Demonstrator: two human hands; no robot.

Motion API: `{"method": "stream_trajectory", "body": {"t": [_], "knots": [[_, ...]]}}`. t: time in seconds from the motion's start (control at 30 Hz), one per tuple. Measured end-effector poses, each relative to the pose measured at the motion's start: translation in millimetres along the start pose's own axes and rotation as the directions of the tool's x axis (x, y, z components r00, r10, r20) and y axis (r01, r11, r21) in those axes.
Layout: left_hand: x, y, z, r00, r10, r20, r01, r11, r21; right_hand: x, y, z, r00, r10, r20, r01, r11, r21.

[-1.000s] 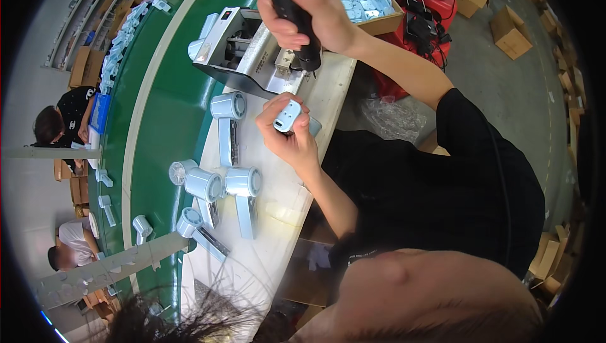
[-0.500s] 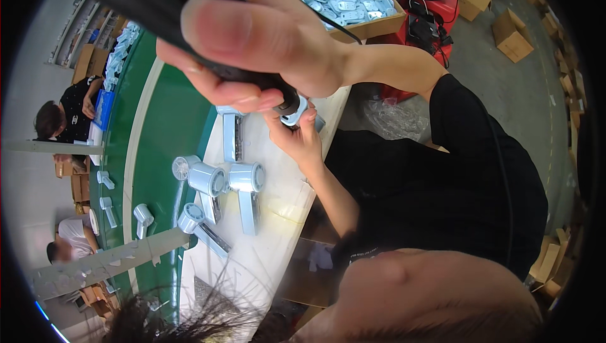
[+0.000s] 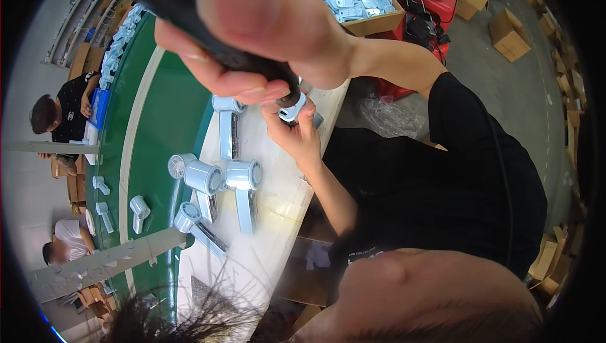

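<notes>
My right hand (image 3: 265, 33) is wrapped around a black powered screwdriver (image 3: 243, 59), large and close in view. Its narrow end points down at a small light-blue fan part (image 3: 293, 110) with a dark slot. My left hand (image 3: 295, 138) pinches that part between thumb and fingers, just over the white table edge. Whether the tip touches it I cannot tell, and much of the part is hidden. Nearby on the tabletop lie several light-blue handheld fans, among them one fan (image 3: 241, 182) with its handle toward me and another fan (image 3: 199, 226) lying tilted.
A carton (image 3: 375, 24) full of light-blue covers stands beyond my right arm. Past the white table (image 3: 278, 207) runs a green conveyor (image 3: 161, 122) carrying more fans. Two people sit across it, one by a blue tray (image 3: 100, 106). A grey metal bar (image 3: 107, 261) crosses the conveyor.
The view has shifted slightly, so the table and fans sit a little further left. More of the held part and its dark slot shows below the screwdriver end. Both hands keep their grip.
</notes>
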State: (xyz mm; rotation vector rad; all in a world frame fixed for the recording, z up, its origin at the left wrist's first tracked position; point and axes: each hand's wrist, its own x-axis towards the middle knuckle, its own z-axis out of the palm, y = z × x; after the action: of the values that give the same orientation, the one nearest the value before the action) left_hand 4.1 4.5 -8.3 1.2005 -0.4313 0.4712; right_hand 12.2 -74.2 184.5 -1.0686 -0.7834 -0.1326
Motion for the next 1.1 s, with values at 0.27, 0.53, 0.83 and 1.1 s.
{"method": "stream_trajectory", "body": {"t": [0.27,0.53,0.83,1.1], "knots": [[3,-4,-3,0.996,0.065,0.06,-0.069,0.995,0.073,0,3,1,1.0,0.02,-0.021,-0.02,1.0,0.02],[1,-7,-5,0.996,0.068,0.061,-0.073,0.994,0.081,-1,6,-3,0.999,0.052,-0.009,-0.052,0.998,-0.02],[0,-10,-6,0.994,0.085,0.07,-0.091,0.991,0.093,-3,12,-3,0.997,0.078,-0.004,-0.078,0.997,0.017],[4,0,2,0.988,0.147,0.05,-0.152,0.978,0.142,-4,4,-2,0.997,0.075,-0.005,-0.075,0.996,0.047]]}}
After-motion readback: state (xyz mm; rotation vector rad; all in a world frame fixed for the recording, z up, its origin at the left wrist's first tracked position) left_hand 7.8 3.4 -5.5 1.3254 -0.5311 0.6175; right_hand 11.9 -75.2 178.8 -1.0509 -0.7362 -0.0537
